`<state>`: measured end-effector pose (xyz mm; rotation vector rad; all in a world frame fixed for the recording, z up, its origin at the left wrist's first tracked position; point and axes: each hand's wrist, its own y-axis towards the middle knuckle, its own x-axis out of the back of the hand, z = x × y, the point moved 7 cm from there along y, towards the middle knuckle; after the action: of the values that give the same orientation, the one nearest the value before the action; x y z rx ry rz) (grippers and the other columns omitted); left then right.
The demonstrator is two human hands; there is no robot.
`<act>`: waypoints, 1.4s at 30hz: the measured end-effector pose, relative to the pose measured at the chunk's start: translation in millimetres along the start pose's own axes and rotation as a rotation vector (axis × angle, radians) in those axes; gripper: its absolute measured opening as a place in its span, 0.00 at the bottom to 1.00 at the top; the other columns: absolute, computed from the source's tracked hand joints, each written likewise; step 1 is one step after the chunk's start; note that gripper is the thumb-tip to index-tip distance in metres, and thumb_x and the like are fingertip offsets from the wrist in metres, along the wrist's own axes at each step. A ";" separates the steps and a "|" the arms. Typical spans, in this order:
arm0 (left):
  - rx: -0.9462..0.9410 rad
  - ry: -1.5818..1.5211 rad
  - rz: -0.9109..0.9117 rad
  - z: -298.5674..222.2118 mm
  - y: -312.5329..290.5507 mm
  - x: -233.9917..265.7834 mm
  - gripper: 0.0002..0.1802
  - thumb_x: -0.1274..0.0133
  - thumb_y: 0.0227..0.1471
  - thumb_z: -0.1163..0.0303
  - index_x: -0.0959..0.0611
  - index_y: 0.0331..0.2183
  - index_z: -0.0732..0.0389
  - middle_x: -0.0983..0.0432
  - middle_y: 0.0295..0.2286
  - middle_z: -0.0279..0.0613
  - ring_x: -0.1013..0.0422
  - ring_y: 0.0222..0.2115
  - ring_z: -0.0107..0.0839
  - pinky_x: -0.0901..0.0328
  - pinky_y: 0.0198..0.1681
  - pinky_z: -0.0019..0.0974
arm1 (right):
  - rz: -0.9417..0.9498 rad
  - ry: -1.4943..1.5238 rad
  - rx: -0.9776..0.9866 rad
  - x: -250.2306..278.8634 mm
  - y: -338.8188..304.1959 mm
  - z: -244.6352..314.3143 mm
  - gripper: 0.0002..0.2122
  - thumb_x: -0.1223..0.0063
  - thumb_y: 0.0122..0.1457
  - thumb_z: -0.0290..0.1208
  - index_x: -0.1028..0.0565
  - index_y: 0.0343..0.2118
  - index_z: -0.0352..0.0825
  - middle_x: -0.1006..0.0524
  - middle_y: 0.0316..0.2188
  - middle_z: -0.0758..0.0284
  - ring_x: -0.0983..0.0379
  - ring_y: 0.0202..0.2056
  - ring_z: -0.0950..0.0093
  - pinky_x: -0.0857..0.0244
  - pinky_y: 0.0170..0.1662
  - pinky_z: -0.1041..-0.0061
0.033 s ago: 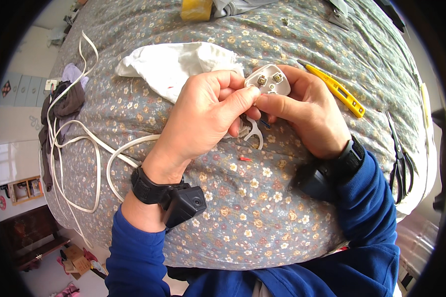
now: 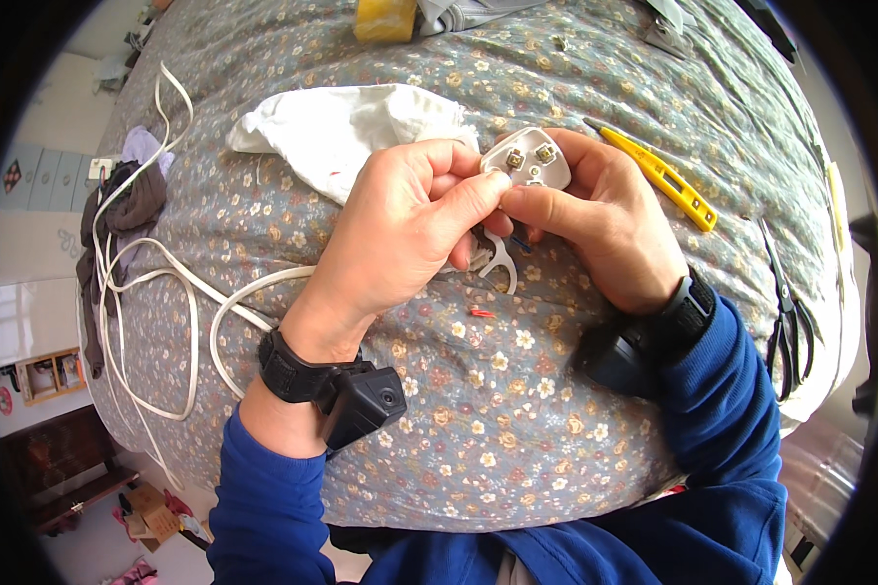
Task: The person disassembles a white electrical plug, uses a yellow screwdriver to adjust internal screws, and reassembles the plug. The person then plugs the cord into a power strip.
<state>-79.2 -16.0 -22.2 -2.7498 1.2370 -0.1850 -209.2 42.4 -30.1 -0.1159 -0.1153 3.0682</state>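
Observation:
Both hands meet above the middle of the bed around a white electrical plug housing, its inside facing up with brass terminals showing. My left hand pinches its near left edge between thumb and fingers. From the right, my right hand grips the housing, its thumb pressed at the near edge beside the other thumb. What lies between the thumb tips is too small to make out. Below the fingers hangs or lies a white forked plastic piece. A white cord passes behind my left wrist; its end is hidden.
On the flowered bedcover, a yellow test pen and black scissors lie at right. A white cloth is behind my left hand, a small red piece nearer me. A yellow tape roll sits at the far edge.

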 end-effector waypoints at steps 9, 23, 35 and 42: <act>0.008 -0.046 0.041 -2.2 -0.7 0.6 0.14 0.52 0.62 0.63 0.18 0.34 0.63 0.20 0.24 0.37 0.31 0.17 0.14 0.42 0.18 0.18 | -0.062 -0.016 -0.018 -0.7 -1.3 1.0 0.10 0.40 0.52 0.29 0.23 0.35 0.30 0.19 0.26 0.70 0.31 0.23 0.86 0.38 0.27 0.85; 0.042 -0.078 0.019 -3.1 -2.3 3.9 0.19 0.61 0.60 0.63 0.20 0.32 0.66 0.20 0.26 0.44 0.28 0.18 0.22 0.43 0.17 0.22 | -0.064 -0.024 -0.079 -0.8 -1.9 -0.1 0.11 0.41 0.52 0.30 0.23 0.37 0.31 0.21 0.25 0.71 0.32 0.22 0.87 0.40 0.25 0.86; 0.002 0.000 0.028 -12.0 -8.8 2.7 0.21 0.61 0.60 0.64 0.21 0.43 0.70 0.19 0.28 0.47 0.26 0.21 0.24 0.38 0.22 0.24 | -0.036 0.101 -0.061 -4.0 -5.1 2.4 0.14 0.41 0.53 0.25 0.25 0.43 0.32 0.21 0.28 0.71 0.32 0.25 0.87 0.41 0.28 0.88; -0.024 -0.081 0.022 -15.3 -11.6 1.0 0.16 0.59 0.62 0.67 0.21 0.37 0.69 0.20 0.27 0.42 0.26 0.22 0.21 0.31 0.26 0.24 | -0.018 0.153 -0.053 -3.7 -7.7 4.3 0.14 0.40 0.53 0.25 0.25 0.42 0.31 0.20 0.33 0.68 0.23 0.34 0.81 0.31 0.40 0.82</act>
<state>-72.4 -10.1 -5.2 -2.7331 1.2565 -0.0566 -205.4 49.5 -24.9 -0.3495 -0.1876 3.0251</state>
